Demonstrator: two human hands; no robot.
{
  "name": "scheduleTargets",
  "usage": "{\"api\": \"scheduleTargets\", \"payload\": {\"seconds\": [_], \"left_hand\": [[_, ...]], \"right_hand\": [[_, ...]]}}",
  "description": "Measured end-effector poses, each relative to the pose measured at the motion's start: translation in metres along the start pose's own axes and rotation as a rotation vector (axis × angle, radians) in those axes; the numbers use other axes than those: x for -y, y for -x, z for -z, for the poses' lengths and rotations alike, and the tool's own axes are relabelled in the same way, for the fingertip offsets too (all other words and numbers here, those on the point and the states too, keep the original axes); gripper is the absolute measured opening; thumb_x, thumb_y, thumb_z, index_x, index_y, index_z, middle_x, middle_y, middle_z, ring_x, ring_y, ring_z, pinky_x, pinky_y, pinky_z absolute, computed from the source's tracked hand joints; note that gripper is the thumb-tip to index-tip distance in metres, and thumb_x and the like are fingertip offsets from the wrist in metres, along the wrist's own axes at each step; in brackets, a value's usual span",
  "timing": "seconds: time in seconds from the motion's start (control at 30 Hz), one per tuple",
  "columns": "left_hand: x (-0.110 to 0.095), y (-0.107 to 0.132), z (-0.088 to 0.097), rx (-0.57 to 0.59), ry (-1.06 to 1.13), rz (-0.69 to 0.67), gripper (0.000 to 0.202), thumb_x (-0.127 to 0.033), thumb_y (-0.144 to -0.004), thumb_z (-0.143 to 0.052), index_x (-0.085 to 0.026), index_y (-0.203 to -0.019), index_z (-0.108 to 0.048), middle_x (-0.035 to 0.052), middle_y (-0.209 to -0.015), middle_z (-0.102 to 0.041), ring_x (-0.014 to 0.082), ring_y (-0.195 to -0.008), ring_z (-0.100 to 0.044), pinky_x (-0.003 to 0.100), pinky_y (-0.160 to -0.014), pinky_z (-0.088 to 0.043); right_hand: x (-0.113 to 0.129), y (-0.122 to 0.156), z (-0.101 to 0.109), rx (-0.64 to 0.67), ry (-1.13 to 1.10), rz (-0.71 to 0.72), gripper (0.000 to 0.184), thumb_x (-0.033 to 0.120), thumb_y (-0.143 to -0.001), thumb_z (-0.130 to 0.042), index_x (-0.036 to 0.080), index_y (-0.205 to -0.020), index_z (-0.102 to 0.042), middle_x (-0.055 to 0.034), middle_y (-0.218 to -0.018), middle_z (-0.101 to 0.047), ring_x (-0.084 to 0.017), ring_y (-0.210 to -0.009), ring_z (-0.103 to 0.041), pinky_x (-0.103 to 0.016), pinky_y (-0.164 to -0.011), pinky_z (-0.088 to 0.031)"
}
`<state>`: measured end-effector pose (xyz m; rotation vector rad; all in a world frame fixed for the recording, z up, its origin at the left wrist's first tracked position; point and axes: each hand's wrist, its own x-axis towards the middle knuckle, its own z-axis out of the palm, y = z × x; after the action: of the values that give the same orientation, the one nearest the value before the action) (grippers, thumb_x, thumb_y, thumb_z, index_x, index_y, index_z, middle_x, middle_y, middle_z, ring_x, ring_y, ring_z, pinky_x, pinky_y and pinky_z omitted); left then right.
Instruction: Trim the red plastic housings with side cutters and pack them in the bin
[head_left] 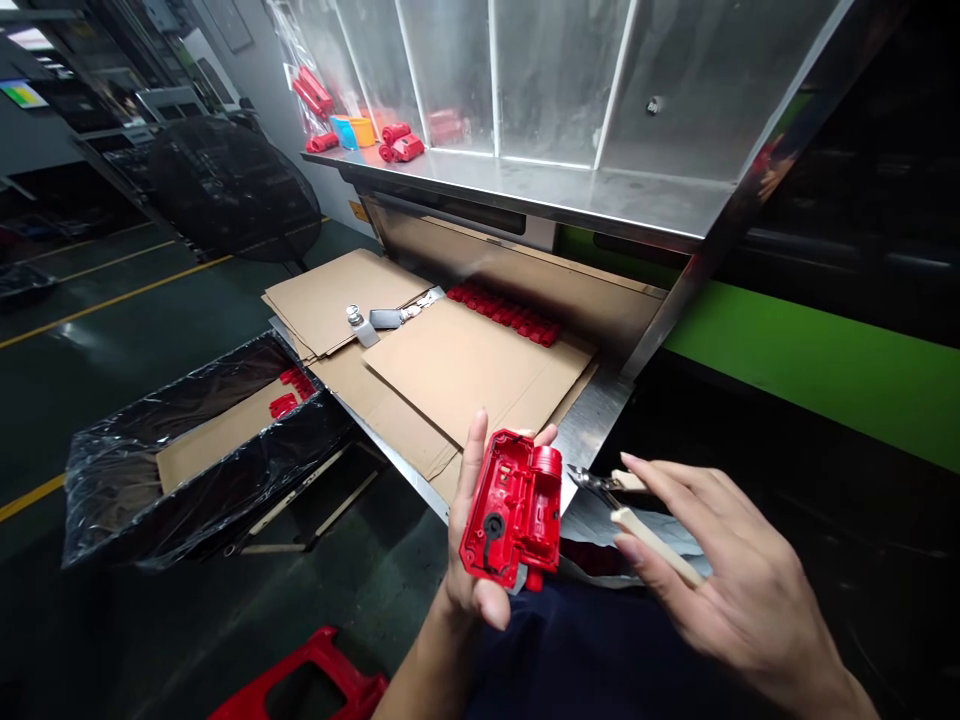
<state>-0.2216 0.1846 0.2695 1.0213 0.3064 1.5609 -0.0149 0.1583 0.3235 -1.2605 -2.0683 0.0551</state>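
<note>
Clock centred on the red housing: item one, the red housing [497, 500] itself, one piece, lying in my left hand [463, 592], fingers spread behind it, thumb folded at its lower edge; hollow side turned towards me, presumably so that its ribs and rim stay in sight. Item two, at 3 o'clock, pale-handled pliers [651, 545], pinched between the thumb and fingers of my right hand [739, 575]; the handles stand apart and the tips point at the housing, near but not touching, a hold that suggests ready squeezing. Item three, at 12, cardboard sheets [472, 365] over the metal surface [600, 432], likely to spare parts from scratches. Item four, at 12, beyond most of the cardboard, a row of red parts [506, 316], ranked side by side, probably for tidy counting. Item five, at 9, a crate lined with black plastic [274, 455], cardboard and red pieces [283, 405] inside, the lining seemingly protective. Item six, at 8, a red stool [300, 672], partly in view.
</note>
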Motion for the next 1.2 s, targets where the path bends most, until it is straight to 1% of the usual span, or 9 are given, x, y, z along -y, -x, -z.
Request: {"api": "scheduleTargets", "payload": {"seconds": [0.1, 0.27, 0.33, 0.47, 0.7, 0.8, 0.9, 1.07, 1.2], "left_hand": [[-0.003, -0.001, -0.002, 0.004, -0.013, -0.030, 0.125, -0.069, -0.053, -0.086, -0.030, -0.155, -0.026, 0.0115, -0.144, -0.053, 0.0436, -0.139, -0.039, 0.061, -0.120, -0.023], [-0.006, -0.002, -0.006, 0.036, -0.118, -0.045, 0.126, -0.066, -0.053, -0.088, -0.031, -0.156, -0.023, 0.0094, -0.145, -0.054, 0.0367, -0.138, -0.044, 0.050, -0.121, -0.027], [-0.005, -0.001, -0.008, 0.028, -0.158, -0.077, 0.126, -0.066, -0.054, -0.087, -0.029, -0.156, -0.022, 0.0103, -0.146, -0.052, 0.0378, -0.138, -0.043, 0.050, -0.122, -0.027], [-0.001, 0.002, -0.012, -0.013, -0.214, -0.102, 0.128, -0.069, -0.050, -0.086, -0.029, -0.156, -0.024, 0.0123, -0.145, -0.051, 0.0411, -0.138, -0.043, 0.055, -0.121, -0.028], [0.001, 0.001, -0.012, -0.004, -0.172, -0.099, 0.130, -0.064, -0.048, -0.088, -0.027, -0.156, -0.024, 0.0121, -0.146, -0.051, 0.0379, -0.138, -0.043, 0.046, -0.122, -0.030], [0.002, 0.001, -0.013, -0.006, -0.210, -0.109, 0.132, -0.065, -0.048, -0.088, -0.027, -0.156, -0.023, 0.0129, -0.148, -0.049, 0.0373, -0.139, -0.042, 0.045, -0.122, -0.029], [0.004, 0.004, -0.017, -0.042, -0.259, -0.085, 0.130, -0.065, -0.050, -0.087, -0.027, -0.156, -0.022, 0.0141, -0.149, -0.047, 0.0345, -0.140, -0.041, 0.042, -0.121, -0.030], [0.011, 0.012, -0.021, -0.125, -0.287, -0.028, 0.136, -0.068, -0.044, -0.088, -0.027, -0.156, -0.022, 0.0175, -0.152, -0.041, 0.0397, -0.139, -0.041, 0.053, -0.123, -0.024], [0.017, 0.016, -0.020, -0.124, -0.293, -0.037, 0.139, -0.062, -0.043, -0.091, -0.029, -0.157, -0.019, 0.0169, -0.154, -0.037, 0.0387, -0.140, -0.040, 0.052, -0.123, -0.023]], "right_hand": [[-0.001, -0.006, 0.005, 0.006, 0.025, 0.012, 0.052, 0.040, -0.093, -0.061, 0.007, -0.133, -0.058, -0.0123, -0.118, -0.061, -0.020, -0.107, -0.057, -0.033, -0.092, -0.047], [-0.003, -0.009, 0.008, 0.013, 0.034, 0.027, 0.053, 0.040, -0.092, -0.063, 0.009, -0.134, -0.057, -0.0117, -0.118, -0.061, -0.020, -0.107, -0.057, -0.033, -0.093, -0.047], [-0.003, -0.010, 0.008, 0.038, 0.018, 0.038, 0.052, 0.040, -0.091, -0.064, 0.009, -0.132, -0.058, -0.0114, -0.118, -0.062, -0.020, -0.107, -0.057, -0.034, -0.092, -0.048], [-0.003, -0.012, 0.007, 0.048, 0.009, 0.037, 0.052, 0.040, -0.091, -0.064, 0.010, -0.133, -0.057, -0.0113, -0.119, -0.062, -0.020, -0.106, -0.058, -0.035, -0.091, -0.050], [-0.007, -0.010, 0.007, 0.034, 0.033, 0.017, 0.050, 0.039, -0.091, -0.064, 0.010, -0.132, -0.058, -0.0110, -0.119, -0.063, -0.020, -0.106, -0.058, -0.035, -0.093, -0.049], [-0.005, -0.011, 0.005, 0.046, 0.020, 0.013, 0.050, 0.039, -0.091, -0.065, 0.011, -0.132, -0.058, -0.0104, -0.119, -0.062, -0.020, -0.107, -0.058, -0.034, -0.093, -0.049], [0.000, -0.013, 0.003, 0.048, 0.010, 0.022, 0.049, 0.040, -0.091, -0.065, 0.011, -0.130, -0.059, -0.0097, -0.118, -0.063, -0.019, -0.106, -0.058, -0.032, -0.092, -0.049], [0.009, -0.021, -0.002, 0.023, 0.075, 0.035, 0.048, 0.043, -0.092, -0.062, 0.010, -0.126, -0.061, -0.0100, -0.114, -0.064, -0.020, -0.101, -0.058, -0.035, -0.090, -0.048], [0.012, -0.025, -0.006, 0.038, 0.095, 0.037, 0.047, 0.043, -0.093, -0.060, 0.009, -0.125, -0.062, -0.0105, -0.111, -0.065, -0.021, -0.098, -0.058, -0.037, -0.085, -0.049]]}}
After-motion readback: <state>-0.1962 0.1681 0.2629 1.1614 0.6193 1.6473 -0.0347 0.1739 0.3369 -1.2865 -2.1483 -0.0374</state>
